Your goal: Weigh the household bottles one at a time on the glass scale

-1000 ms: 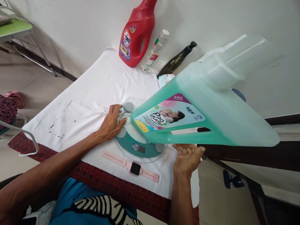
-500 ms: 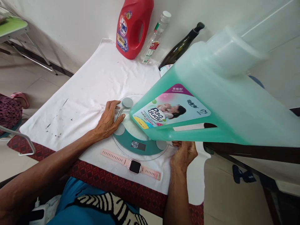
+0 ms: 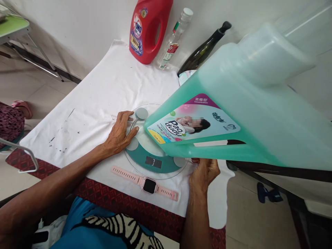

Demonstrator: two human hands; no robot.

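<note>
A round glass bathroom scale [image 3: 151,162] with a green band and a small lit display lies on the white cloth. My left hand [image 3: 120,131] rests at its left rim, thumb and fingers apart, the thumb tip over the glass. A big jug of green liquid [image 3: 178,100], with a "Pao dudu" label, stands on the scale and towers close to the camera. Beside the scale's right rim is my right hand [image 3: 203,174], its fingers curled; the jug partly hides the fingertips, and what they hold I cannot make out. A pink smartwatch [image 3: 149,185] lies in front of the scale.
Along the wall stand a red detergent bottle [image 3: 147,34], a clear glass bottle [image 3: 172,45] and a dark bottle [image 3: 202,52]. A green-topped folding table [image 3: 12,29] is at far left, near another person's foot [image 3: 23,109]. Dark slippers [image 3: 269,193] lie on the floor at right.
The digits on the scale's display have changed. The view has shifted slightly, so the jug appears a little larger and farther right. Both hands keep their places.
</note>
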